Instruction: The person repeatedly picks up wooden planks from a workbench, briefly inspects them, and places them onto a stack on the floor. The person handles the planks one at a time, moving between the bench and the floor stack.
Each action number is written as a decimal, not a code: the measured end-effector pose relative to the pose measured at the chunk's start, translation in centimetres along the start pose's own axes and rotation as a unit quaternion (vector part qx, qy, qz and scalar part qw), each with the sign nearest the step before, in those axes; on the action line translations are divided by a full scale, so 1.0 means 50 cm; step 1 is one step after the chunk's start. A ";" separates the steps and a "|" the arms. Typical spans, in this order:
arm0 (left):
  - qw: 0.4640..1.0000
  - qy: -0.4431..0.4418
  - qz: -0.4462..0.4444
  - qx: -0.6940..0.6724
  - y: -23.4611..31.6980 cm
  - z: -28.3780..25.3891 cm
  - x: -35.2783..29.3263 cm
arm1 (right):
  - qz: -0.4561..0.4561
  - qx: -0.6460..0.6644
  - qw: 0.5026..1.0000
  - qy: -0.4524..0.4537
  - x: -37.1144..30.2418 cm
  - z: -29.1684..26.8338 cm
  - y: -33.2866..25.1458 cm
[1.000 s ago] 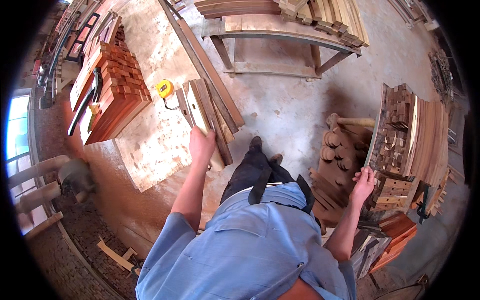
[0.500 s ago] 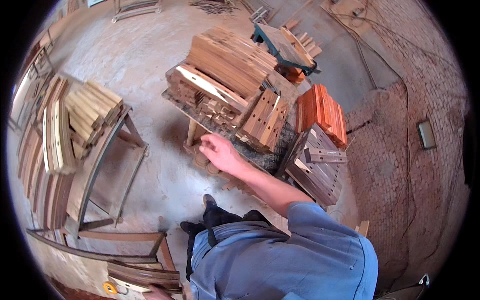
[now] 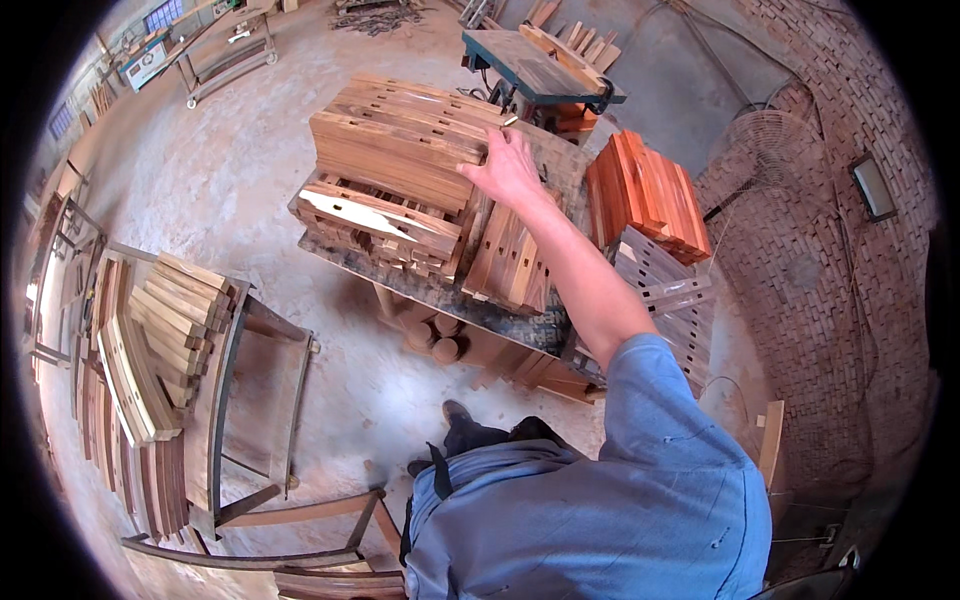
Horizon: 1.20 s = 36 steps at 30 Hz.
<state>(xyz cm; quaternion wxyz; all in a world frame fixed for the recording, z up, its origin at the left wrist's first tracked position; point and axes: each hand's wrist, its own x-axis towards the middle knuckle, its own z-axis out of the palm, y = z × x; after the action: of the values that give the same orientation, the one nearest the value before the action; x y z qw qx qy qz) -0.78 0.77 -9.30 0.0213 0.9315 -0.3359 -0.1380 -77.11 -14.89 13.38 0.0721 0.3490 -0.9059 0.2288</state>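
My right hand (image 3: 507, 172) reaches over the worktable to the right end of a large stack of brown wooden rails (image 3: 385, 150) with slots cut in them. Its thumb and fingers are apart at the end of the stack, with no piece visibly lifted; the fingertips are partly hidden. Below the wrist lies a smaller bundle of slotted wood pieces (image 3: 508, 255). A rail with a pale streak (image 3: 365, 213) rests in front of the large stack. My left hand is out of view.
Orange-red boards (image 3: 645, 195) stand to the right, by dark slotted pieces (image 3: 665, 290). A left stand holds pale wood strips (image 3: 180, 310). Behind the worktable is a green-edged machine table (image 3: 540, 70). A fan (image 3: 760, 150) stands near the brick wall. Curved rails (image 3: 335, 583) lie at the bottom.
My right hand has moved forward from the worktable's near side to the large stack. My left hand, earlier at the lower left by the curved rails and a yellow tape measure, has left view.
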 end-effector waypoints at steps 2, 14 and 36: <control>1.000 -0.003 -0.005 -0.004 0.001 0.012 0.002 | 0.004 0.030 1.000 0.001 0.015 0.021 0.015; 0.999 -0.012 0.022 0.030 -0.045 0.046 0.052 | -0.045 0.100 0.986 -0.124 0.112 0.009 0.089; 0.997 -0.004 0.028 0.070 -0.112 0.040 0.093 | -0.273 -0.220 0.936 0.038 0.102 0.133 -0.087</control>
<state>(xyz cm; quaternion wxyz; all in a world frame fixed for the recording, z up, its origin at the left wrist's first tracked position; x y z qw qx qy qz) 5.55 2.25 -13.10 -0.0415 0.9205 -0.3706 -0.1170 -77.79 -23.88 10.54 0.2410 0.5495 -0.7999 0.0078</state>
